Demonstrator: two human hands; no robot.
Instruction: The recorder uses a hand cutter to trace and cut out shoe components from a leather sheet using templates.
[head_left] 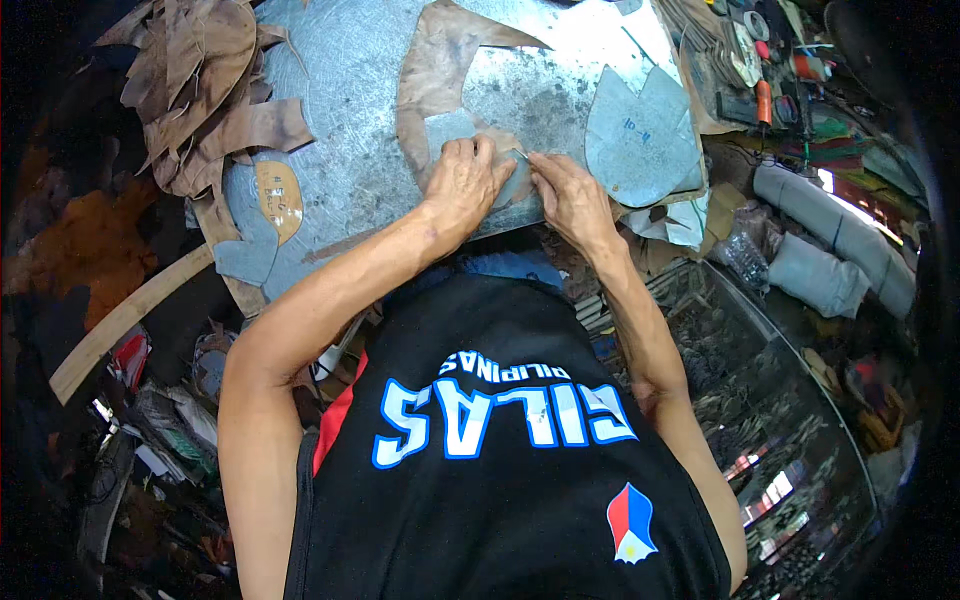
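My left hand is bent over a grey pattern piece, its fingers close together and holding it down. Under the pattern lies a curved strip of brown leather that bends away across the work surface. My right hand pinches a thin pointed metal tool, its tip beside my left fingertips at the pattern's edge. Whether the tool is a blade or a marker I cannot make out. Both hands are near the front edge of the grey metal-topped table.
A heap of brown leather scraps covers the far left. Large grey leaf-shaped patterns lie at the right. A tan pattern and a grey one rest near the left edge. Beyond the right edge are rolled grey material and tools.
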